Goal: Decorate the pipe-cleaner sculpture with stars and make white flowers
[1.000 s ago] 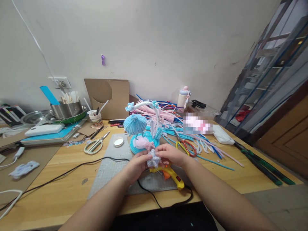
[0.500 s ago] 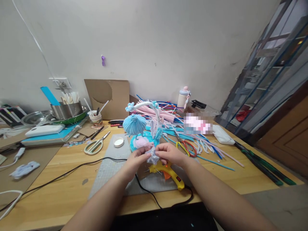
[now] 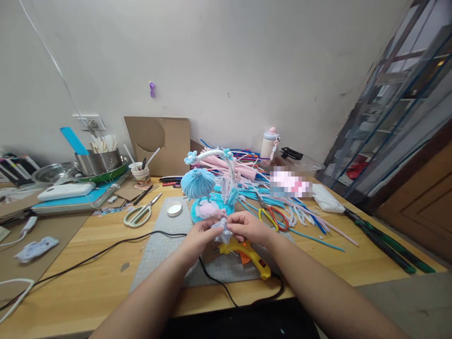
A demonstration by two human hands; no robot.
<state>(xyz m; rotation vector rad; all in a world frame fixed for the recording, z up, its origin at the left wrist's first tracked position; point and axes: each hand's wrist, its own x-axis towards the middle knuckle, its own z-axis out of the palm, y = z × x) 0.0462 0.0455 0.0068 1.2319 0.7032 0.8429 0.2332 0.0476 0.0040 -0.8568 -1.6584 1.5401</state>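
Between my two hands is a small pale lavender pipe-cleaner piece (image 3: 222, 230), shaped like a little flower or bundle. My left hand (image 3: 203, 235) pinches its left side, and my right hand (image 3: 250, 227) pinches its right side; the fingertips partly cover it. Just below lies a yellow hot glue gun (image 3: 259, 263) with a lit red light. Behind my hands stands a pipe-cleaner lamp: a blue shade (image 3: 197, 183) under a white curved arm (image 3: 231, 169), on a blue and pink base (image 3: 208, 209). My hands hide the front of the base.
A grey cutting mat (image 3: 158, 259) lies beneath the work, with a black cord (image 3: 106, 256) running left. White-handled scissors (image 3: 137, 215), red-and-yellow scissors (image 3: 273, 219), pipe cleaners (image 3: 229, 167) and green-handled cutters (image 3: 384, 245) surround it. A cardboard sheet (image 3: 176, 146) leans on the wall.
My fingers have shifted slightly on the lavender piece, which has turned a little and moved slightly left. The other things are unchanged.
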